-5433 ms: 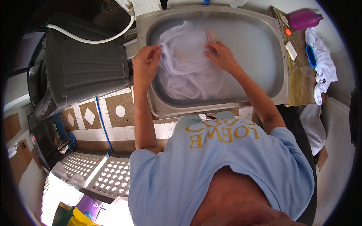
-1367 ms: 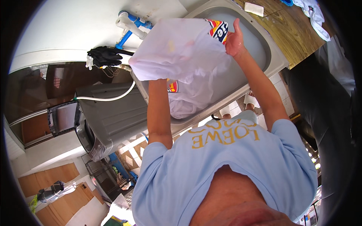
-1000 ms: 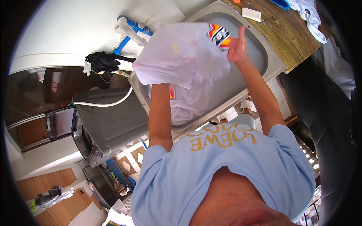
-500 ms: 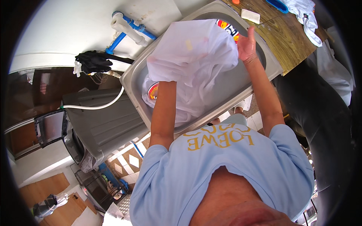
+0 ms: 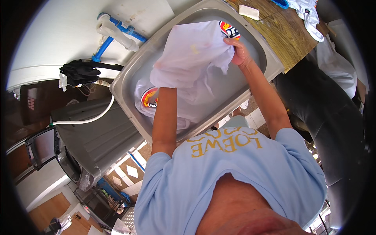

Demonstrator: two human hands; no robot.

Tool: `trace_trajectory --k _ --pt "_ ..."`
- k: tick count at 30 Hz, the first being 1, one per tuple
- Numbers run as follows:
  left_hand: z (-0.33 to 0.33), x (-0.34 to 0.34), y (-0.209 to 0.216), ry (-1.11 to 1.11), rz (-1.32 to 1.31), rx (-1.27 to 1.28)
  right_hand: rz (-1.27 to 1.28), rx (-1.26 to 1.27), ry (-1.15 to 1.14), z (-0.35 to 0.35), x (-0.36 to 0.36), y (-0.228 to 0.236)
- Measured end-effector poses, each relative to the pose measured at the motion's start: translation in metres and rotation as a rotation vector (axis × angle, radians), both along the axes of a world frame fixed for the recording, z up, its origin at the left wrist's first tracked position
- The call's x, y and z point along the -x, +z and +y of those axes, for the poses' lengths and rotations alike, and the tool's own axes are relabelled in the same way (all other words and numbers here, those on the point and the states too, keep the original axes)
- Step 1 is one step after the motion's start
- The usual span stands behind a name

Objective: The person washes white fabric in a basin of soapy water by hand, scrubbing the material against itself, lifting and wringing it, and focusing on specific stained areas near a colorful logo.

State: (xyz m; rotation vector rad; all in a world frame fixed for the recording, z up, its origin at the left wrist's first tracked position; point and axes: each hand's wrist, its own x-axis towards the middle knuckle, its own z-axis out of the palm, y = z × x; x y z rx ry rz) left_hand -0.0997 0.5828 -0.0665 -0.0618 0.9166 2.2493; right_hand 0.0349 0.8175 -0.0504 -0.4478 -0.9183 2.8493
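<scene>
A wet, thin white garment (image 5: pixel 192 51) with a red, yellow and black print is spread over my left hand above a metal sink basin (image 5: pixel 256 58). The cloth hides that hand's fingers; only my left forearm (image 5: pixel 165 117) comes out below it, with a faint skin tone showing through. My right hand (image 5: pixel 239 53) pinches the garment's right edge, thumb on top, beside the print. Lower on the left, more white cloth with a similar round print (image 5: pixel 149 97) lies in the basin.
A wooden board (image 5: pixel 278 29) at the upper right carries a white soap bar (image 5: pixel 248 12), a blue brush (image 5: pixel 279 3) and another white garment (image 5: pixel 307 15). Left of the basin are blue and white pipes (image 5: pixel 117 31), a black cloth (image 5: pixel 80 73), a white hose (image 5: pixel 88 120) and a grey appliance (image 5: pixel 94 135).
My right hand has gone from spread fingers beside the garment to pinching its edge. The whole scene has shifted slightly left in view.
</scene>
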Motion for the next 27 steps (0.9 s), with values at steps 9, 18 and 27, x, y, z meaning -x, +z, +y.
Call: trace_trajectory --k 9,18,27 --pt "-0.047 -0.012 0.000 -0.027 0.013 0.101 -0.085 -0.185 -0.020 0.017 -0.005 0.005" --pt "-0.168 -0.049 0.044 -0.698 0.340 1.228 -0.018 -0.159 -0.041 0.031 -0.006 -0.001" --pt "-0.027 -0.047 0.063 0.271 1.602 1.166 -0.016 -0.175 0.121 0.025 0.002 0.012"
